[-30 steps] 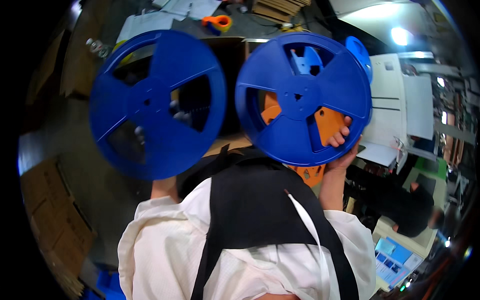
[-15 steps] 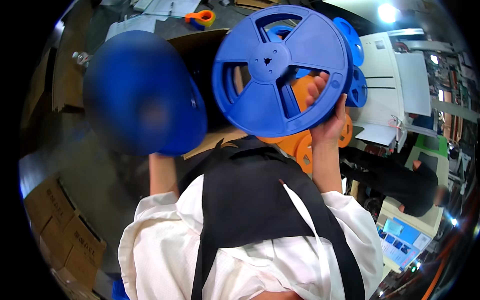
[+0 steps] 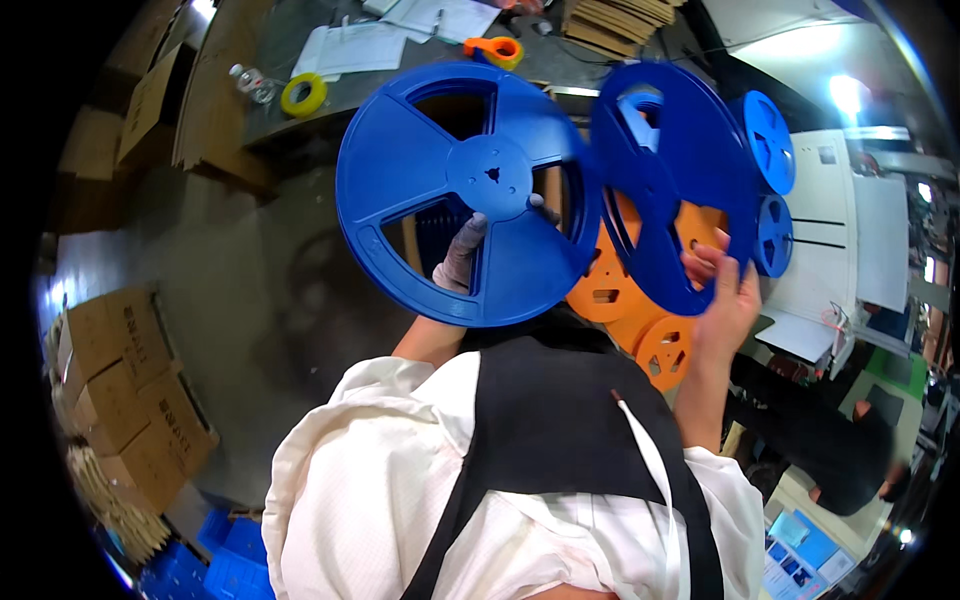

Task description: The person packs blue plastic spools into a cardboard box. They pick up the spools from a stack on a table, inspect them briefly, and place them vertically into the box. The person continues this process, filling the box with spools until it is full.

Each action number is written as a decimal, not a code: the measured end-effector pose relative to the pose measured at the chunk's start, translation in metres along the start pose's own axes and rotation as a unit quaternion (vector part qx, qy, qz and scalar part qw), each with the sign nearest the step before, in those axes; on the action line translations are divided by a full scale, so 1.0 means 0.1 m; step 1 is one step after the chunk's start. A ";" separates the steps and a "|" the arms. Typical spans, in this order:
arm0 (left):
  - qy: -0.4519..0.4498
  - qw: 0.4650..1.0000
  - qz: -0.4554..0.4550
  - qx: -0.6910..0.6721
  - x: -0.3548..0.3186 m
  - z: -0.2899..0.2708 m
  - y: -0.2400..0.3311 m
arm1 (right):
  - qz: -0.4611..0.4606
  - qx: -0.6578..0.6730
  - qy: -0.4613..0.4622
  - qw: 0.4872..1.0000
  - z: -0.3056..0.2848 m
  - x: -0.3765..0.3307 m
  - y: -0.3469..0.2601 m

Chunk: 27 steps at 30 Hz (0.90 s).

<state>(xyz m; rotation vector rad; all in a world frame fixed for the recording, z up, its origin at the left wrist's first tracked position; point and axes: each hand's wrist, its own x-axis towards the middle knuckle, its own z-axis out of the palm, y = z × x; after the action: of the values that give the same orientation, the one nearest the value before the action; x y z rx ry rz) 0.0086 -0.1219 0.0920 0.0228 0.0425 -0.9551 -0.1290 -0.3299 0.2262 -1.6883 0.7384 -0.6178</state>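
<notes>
A blue plastic reel point(image 3: 470, 170) with cut-out windows faces me in the middle of the view. My left hand point(image 3: 459, 258), in a greyish glove, grips it at a lower window, thumb showing on the near side. To its right, a second blue reel point(image 3: 690, 150) stands tilted, turned partly edge-on. My bare right hand point(image 3: 728, 298) clasps its lower right rim, with fingertips showing through a window. In the picture the two reels meet or overlap at their rims; I cannot tell whether they touch. Behind and below them are several orange reels point(image 3: 662, 350).
A dark table point(image 3: 350, 95) at the back holds papers, a yellow tape roll point(image 3: 303, 95), an orange tape dispenser point(image 3: 495, 50) and stacked cardboard pieces point(image 3: 615, 25). Cardboard boxes point(image 3: 140, 420) stand at left. More blue reels point(image 3: 768, 140) and a dark-clothed person point(image 3: 820, 435) are at right.
The left-hand reel, blurred before, has moved rightward and turned its flat side to me. The right-hand reel has swung from face-on to a steep tilt. The whole view has shifted.
</notes>
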 end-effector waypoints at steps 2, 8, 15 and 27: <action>-0.038 0.998 0.009 -0.043 -0.05 -0.17 0.02 | 0.052 0.043 0.031 0.997 -0.23 0.00 0.17; -0.077 0.993 0.018 -0.091 -0.10 -0.30 0.06 | 0.124 0.146 0.116 0.975 -0.51 -0.01 0.47; 0.089 0.992 0.091 0.008 -0.38 -0.51 0.55 | 0.119 0.298 0.092 0.943 -0.70 0.07 0.64; 0.289 0.897 0.121 0.312 -0.40 -0.76 0.94 | 0.099 0.363 0.063 0.924 -0.39 0.23 0.49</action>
<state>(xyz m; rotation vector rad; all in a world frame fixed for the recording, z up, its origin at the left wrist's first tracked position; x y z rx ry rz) 0.0605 -0.0325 0.0176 0.8916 0.2751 -0.6507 -0.1497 -0.3811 0.1876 -0.8859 0.6489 -0.7459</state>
